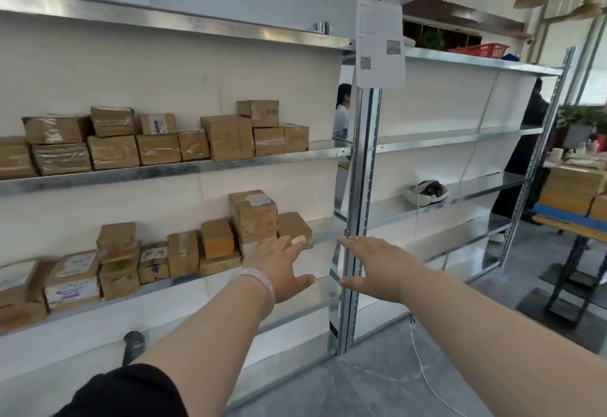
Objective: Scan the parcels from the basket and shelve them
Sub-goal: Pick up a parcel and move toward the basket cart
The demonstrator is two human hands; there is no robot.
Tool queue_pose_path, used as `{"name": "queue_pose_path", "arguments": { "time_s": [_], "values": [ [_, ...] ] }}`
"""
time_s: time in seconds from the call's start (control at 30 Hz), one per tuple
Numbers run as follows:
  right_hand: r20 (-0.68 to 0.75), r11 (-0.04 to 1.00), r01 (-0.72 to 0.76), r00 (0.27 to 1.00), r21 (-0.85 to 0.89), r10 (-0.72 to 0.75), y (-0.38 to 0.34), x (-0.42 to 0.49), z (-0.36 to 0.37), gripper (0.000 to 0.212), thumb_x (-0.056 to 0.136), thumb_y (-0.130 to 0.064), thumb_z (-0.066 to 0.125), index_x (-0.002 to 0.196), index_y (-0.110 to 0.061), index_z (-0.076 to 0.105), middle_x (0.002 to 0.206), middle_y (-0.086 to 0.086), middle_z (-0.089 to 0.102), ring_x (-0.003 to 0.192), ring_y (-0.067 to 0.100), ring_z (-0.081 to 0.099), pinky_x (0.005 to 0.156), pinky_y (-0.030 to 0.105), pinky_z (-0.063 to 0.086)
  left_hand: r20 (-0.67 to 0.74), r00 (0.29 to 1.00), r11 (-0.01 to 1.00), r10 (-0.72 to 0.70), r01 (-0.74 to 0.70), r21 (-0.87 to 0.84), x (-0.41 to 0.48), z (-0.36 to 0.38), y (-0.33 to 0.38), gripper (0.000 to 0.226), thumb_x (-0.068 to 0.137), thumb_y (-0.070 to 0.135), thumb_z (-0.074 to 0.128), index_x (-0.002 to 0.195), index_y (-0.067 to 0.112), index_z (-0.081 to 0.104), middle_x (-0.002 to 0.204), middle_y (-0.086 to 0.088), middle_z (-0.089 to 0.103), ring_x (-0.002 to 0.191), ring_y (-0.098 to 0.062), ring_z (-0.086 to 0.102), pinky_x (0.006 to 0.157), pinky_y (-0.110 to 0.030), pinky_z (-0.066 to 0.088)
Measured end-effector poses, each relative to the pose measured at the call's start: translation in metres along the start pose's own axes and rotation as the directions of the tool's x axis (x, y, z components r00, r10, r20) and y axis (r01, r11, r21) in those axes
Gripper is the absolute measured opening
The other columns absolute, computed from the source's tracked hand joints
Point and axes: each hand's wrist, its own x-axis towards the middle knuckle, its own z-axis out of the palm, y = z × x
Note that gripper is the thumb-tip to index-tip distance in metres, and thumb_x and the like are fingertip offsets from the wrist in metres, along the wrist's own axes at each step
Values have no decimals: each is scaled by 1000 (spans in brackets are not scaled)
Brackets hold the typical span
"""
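Reaches toward the right end of the lower shelf [325, 231] with left hand [279, 265] and right hand [377, 265] both spread flat, gripping nothing, left fingertips [289, 240] at the end box [294, 224], seemingly to square it against the parcels [184, 254] packed tightly leftward, with the right merely hovering before the post [359, 187].

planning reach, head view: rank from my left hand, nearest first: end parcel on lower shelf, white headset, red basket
1. end parcel, by the left hand's fingertips
2. white headset, right rack
3. red basket, top right shelf
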Motion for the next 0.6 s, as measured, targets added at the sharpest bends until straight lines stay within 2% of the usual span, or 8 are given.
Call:
{"name": "queue_pose_path", "arguments": {
  "time_s": [0.07, 0.3, 0.4, 0.6],
  "values": [
    [7, 1000, -10, 1000, 12, 10, 16, 25, 6, 83, 94, -60, 52, 159, -33, 8, 165, -8, 17, 151, 15, 18, 120, 40, 25, -2, 1000, 1000, -4, 4, -17, 25, 12, -3, 76, 91, 71, 43, 156, 42, 18, 164, 3, 24, 151, -23, 21, 121, -45, 23],
    [73, 999, 37, 997, 40, -40, 81, 121, 39, 81, 94, -62, 50, 159, -33, 10, 166, -10, 14, 151, 14, 16, 120, 40, 25, 59, 992, 988, -113, 119, -95, 127, 51, -3, 77, 92, 71, 41, 157, 43, 12, 168, 4, 10, 154, -22, 10, 123, -49, 17],
    [84, 992, 33, 996, 119, -43, 110, 164, 57, 82, 94, -61, 52, 159, -33, 11, 165, -8, 19, 150, 16, 20, 119, 41, 28, 86, 981, 979, -175, 183, -94, 171, 65, -1, 76, 93, 71, 39, 157, 43, 11, 168, 5, 9, 154, -23, 10, 122, -46, 15],
    [152, 984, 115, 979, 136, -135, 157, 242, 85, 80, 93, -62, 52, 158, -32, 15, 165, -8, 21, 149, 17, 23, 118, 39, 27, 126, 952, 947, -277, 293, -134, 245, 85, -1, 75, 95, 68, 39, 158, 41, 10, 168, 4, 7, 154, -23, 11, 123, -45, 19]
  ]
}}
